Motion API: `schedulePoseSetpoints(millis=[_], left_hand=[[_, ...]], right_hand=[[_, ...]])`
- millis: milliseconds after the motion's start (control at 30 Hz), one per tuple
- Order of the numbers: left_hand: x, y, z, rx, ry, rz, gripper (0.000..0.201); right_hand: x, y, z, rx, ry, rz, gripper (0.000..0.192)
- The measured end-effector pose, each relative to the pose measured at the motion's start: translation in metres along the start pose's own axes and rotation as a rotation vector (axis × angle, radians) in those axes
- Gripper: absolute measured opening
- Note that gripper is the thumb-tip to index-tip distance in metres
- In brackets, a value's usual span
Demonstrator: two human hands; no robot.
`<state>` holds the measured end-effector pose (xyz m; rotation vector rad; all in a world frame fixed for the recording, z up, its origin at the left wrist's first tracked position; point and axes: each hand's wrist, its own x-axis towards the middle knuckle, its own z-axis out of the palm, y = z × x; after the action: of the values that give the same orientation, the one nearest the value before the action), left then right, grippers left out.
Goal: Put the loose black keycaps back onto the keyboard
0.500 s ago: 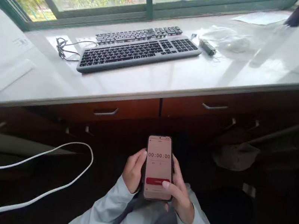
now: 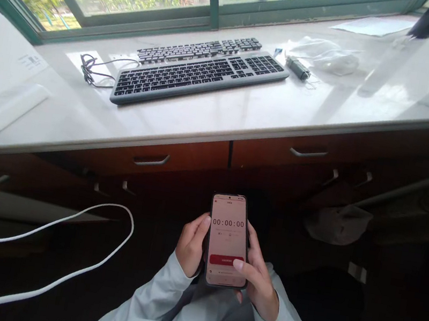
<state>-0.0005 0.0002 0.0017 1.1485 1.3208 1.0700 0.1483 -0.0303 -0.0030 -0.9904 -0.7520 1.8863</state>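
Both hands hold a smartphone upright over my lap, below the counter's front edge. Its pinkish screen reads 00:00:00, with a red button lower down. My left hand is closed along the phone's left side, thumb on that edge. My right hand grips the right side, and its thumb rests on or just over the right end of the red button. The phone's back hides some of the fingers.
On the white counter lie a grey keyboard, a second key panel behind it, a coiled cable, a small dark device and a clear plastic bag. A white cable loops at left. Drawers line the counter's front.
The picture has become sharper. Both hands and the phone stay in place, and the screen still reads 00:00:00.
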Motion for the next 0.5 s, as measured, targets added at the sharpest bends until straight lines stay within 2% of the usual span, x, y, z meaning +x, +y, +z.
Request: schedulePoseSetpoints(millis=[400,500], left_hand=[[-0.0009,0.0003,0.0002,-0.004,-0.010,-0.017,0.038],[-0.0007,-0.0017,0.0001,0.000,0.022,-0.006,0.037]], right_hand=[[0.0004,0.0028,-0.0031,0.002,-0.001,-0.014,0.085],[0.0004,0.0026,-0.0037,-0.031,-0.019,0.000,0.084]])
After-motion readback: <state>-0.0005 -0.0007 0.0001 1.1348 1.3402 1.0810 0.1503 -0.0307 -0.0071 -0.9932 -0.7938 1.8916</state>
